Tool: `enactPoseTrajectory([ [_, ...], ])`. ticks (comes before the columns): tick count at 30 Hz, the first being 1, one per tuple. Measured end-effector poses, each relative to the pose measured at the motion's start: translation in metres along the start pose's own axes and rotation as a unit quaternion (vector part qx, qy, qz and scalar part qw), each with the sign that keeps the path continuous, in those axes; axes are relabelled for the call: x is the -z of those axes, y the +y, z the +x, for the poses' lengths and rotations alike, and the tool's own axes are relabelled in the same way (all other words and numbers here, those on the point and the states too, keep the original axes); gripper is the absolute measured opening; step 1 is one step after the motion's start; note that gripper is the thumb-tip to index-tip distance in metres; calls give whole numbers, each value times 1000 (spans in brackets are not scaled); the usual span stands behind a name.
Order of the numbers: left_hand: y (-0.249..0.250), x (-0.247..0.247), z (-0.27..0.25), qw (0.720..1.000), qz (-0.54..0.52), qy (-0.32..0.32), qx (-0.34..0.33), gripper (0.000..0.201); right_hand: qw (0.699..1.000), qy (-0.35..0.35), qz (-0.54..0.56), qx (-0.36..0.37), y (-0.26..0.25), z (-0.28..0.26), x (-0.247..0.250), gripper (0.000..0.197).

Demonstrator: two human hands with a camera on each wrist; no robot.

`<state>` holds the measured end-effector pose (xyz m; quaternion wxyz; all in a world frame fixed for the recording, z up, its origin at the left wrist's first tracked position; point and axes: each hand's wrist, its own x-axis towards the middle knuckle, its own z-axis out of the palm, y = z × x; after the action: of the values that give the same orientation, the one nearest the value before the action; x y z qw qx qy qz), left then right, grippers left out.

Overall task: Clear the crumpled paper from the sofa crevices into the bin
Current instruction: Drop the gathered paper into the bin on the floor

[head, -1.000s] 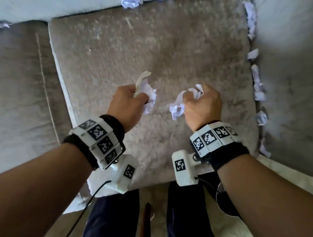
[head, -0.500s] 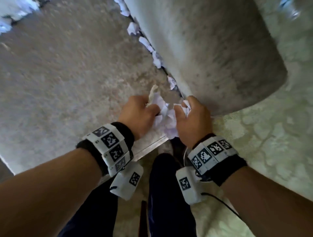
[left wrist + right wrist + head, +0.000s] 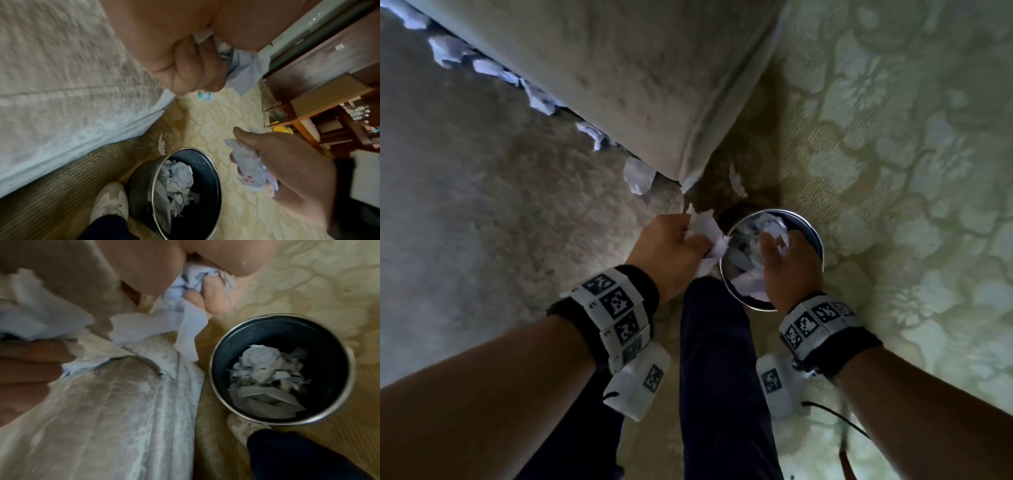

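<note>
My left hand [image 3: 681, 240] grips a wad of crumpled white paper [image 3: 710, 236] just left of the bin's rim, above the sofa seat's corner. My right hand [image 3: 784, 253] holds another wad [image 3: 777, 233] right over the round dark bin [image 3: 806, 221], which stands on the carpet and has crumpled paper [image 3: 265, 374] inside. The left wrist view shows the right hand's fingers curled round its paper [image 3: 251, 164] above the bin [image 3: 217, 177]. More paper scraps [image 3: 541, 99] sit in the crevice between seat and armrest, the nearest one [image 3: 638, 178] at its front end.
The sofa armrest [image 3: 637, 68] stands behind the bin. One scrap [image 3: 736, 183] lies on the patterned carpet [image 3: 893, 171] beside the bin. My leg [image 3: 715, 359] and white shoe [image 3: 111, 203] are close to the bin. A small bottle [image 3: 205, 95] and wooden furniture [image 3: 329, 97] lie further off.
Both hands carried their paper wads from over the seat cushion rightward, past the armrest's front. The right hand is now over the bin and the left beside its rim.
</note>
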<state>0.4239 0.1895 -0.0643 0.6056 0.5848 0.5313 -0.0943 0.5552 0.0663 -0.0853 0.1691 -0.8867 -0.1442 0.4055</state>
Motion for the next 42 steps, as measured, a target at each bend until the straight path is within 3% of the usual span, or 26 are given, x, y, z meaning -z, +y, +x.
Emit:
enactPoseTrajectory([
  [5, 2, -33, 9, 1000, 10, -21, 18, 20, 995, 32, 52, -83, 56, 25, 6, 25],
  [9, 4, -51, 12, 998, 58, -26, -11, 18, 989, 18, 77, -124, 89, 32, -2, 31],
  [15, -4, -69, 19, 993, 101, -43, -36, 30, 983, 28, 109, -143, 111, 31, -18, 69],
  [19, -8, -78, 23, 991, 110, -68, -24, 25, 979, 34, 123, -158, 125, 38, -27, 63],
  [24, -18, -89, 27, 989, 121, -80, -17, 27, 967, 48, 167, -188, 135, 38, -27, 70],
  [31, -18, -95, 25, 987, 144, -64, -24, 18, 967, 54, 166, -183, 139, 33, -30, 28],
  [36, -24, -94, 22, 989, 120, -89, -19, 28, 973, 65, 152, -162, 140, 27, -35, 37],
  [42, -25, -92, 15, 989, 129, -71, -23, 20, 978, 55, 134, -147, 136, 28, -34, 47],
])
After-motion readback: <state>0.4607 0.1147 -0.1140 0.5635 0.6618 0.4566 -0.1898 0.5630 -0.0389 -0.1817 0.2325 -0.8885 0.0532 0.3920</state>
